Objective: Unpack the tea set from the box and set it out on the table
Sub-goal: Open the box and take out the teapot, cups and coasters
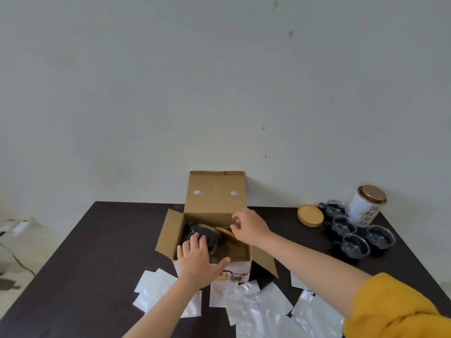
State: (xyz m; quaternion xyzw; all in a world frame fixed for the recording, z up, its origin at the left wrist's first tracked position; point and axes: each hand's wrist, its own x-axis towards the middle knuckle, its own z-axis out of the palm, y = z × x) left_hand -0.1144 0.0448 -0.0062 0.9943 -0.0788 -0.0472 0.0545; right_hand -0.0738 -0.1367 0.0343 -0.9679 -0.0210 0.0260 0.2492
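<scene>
An open cardboard box [214, 203] stands on the dark table [117, 230], its lid flap upright at the back. Inside lies a glass teapot [207, 234] with a dark lid. My left hand [197, 261] rests on the box's near edge, fingers reaching onto the teapot lid. My right hand [249, 226] is over the box's right side, fingertips pinching a tan wooden piece [225, 231] that leans inside. Several glass cups [355, 245] and a round wooden coaster [310, 215] stand on the table at the right.
A white tea tin [367, 206] with a gold lid stands at the back right by the wall. Several silvery plastic bags [258, 306] lie scattered along the table's near side. A cable and a white item lie off the table at left.
</scene>
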